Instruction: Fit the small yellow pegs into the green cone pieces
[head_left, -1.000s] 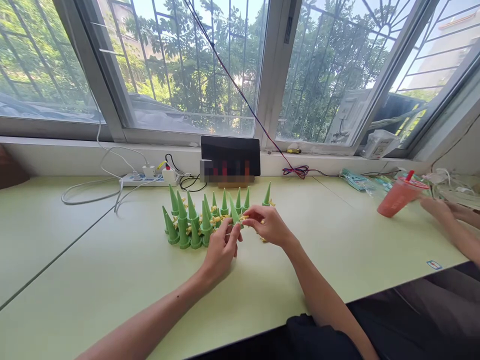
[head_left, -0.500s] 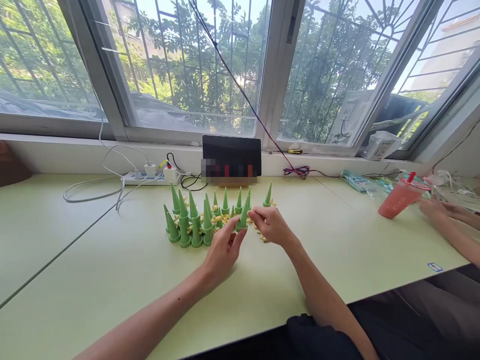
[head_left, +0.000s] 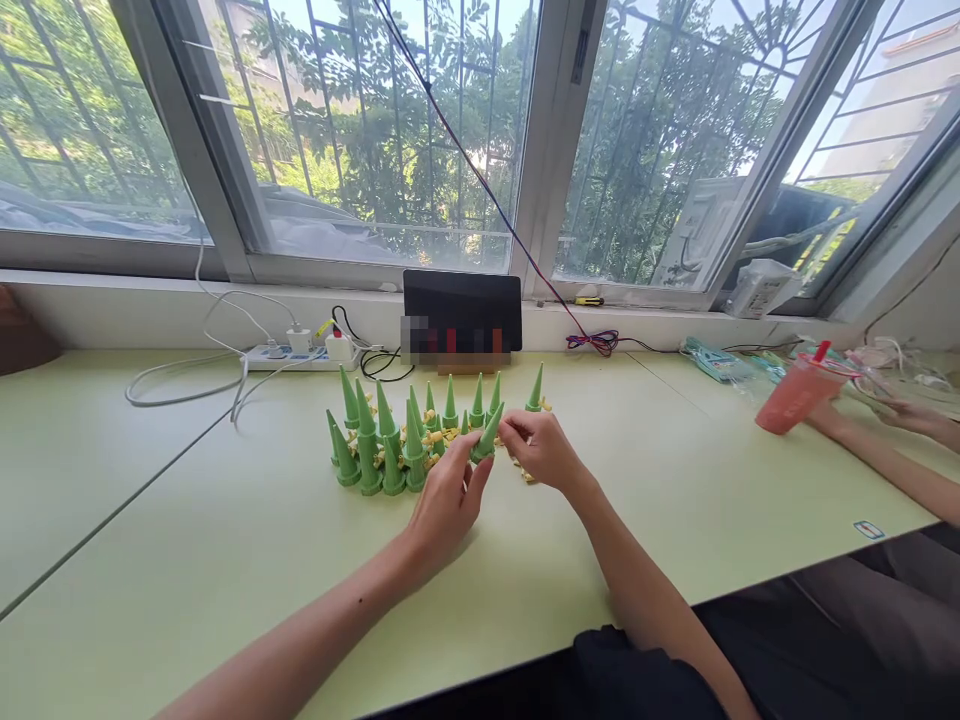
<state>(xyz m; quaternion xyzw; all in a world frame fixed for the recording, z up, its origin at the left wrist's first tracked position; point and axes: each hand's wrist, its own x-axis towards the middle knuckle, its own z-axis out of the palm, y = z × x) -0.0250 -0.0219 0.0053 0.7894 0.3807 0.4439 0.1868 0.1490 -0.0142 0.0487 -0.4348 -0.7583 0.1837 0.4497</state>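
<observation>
Several green cone-shaped spikes (head_left: pixel 375 440) stand in a cluster on the pale green table (head_left: pixel 225 540), with small yellow pieces (head_left: pixel 431 438) scattered among them. My left hand (head_left: pixel 448 495) pinches the base of one green cone (head_left: pixel 487 434), which tilts up to the right. My right hand (head_left: pixel 541 448) is closed beside that cone's tip, fingers pinched on something small that I cannot make out. One more cone (head_left: pixel 534 390) stands just behind my right hand.
A dark screen (head_left: pixel 462 318) leans on the window sill behind the cones. A power strip (head_left: pixel 300 354) with white cables lies at back left. At the right, another person's hands (head_left: pixel 885 425) are beside a red drink cup (head_left: pixel 796 393). Clutter lines the right sill.
The cone in my left hand has swung from leaning left to tilting right, tip toward my right hand. The other person's hands have shifted behind the cup.
</observation>
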